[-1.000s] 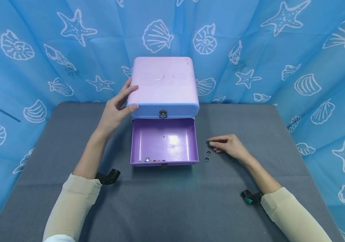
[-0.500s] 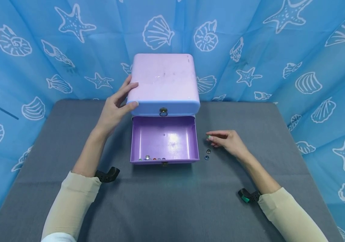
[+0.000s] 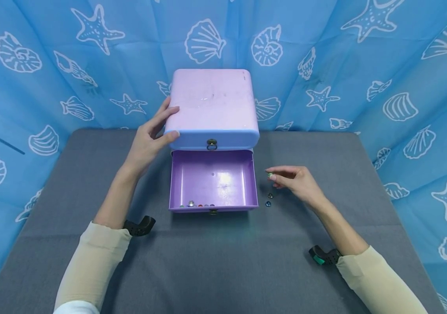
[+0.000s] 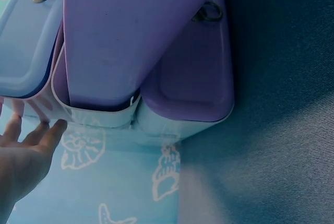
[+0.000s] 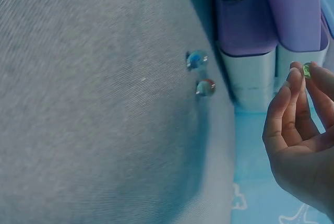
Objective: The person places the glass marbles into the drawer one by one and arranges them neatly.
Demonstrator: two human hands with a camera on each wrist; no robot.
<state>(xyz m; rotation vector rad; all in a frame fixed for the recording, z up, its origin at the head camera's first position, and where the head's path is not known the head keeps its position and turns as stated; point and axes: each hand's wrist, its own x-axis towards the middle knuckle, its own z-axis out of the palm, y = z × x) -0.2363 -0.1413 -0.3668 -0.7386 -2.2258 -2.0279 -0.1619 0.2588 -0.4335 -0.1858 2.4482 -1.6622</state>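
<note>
A small drawer cabinet [image 3: 212, 102], with a pale pink top and a blue upper drawer front, stands at the back of the table. Its purple drawer [image 3: 213, 179] is pulled out, and several glass marbles [image 3: 191, 203] lie along the inside of its front wall. My left hand [image 3: 148, 135] rests on the cabinet's left side, fingers extended, thumb at the blue front corner. Right of the drawer, my right hand [image 3: 295, 181] pinches a green glass marble [image 5: 307, 70] between thumb and fingertips, raised above the table. Two more marbles [image 5: 197, 59] lie on the cloth below that hand.
Grey cloth [image 3: 223, 261] covers the table. A blue curtain [image 3: 129, 52] with white shell and starfish prints hangs right behind the cabinet. In the left wrist view, another purple drawer front [image 4: 193, 67] with a ring pull sits below the pulled-out drawer.
My right hand has lifted the green marble up from beside the two others on the cloth. The left hand stays on the cabinet; the head view has shifted slightly.
</note>
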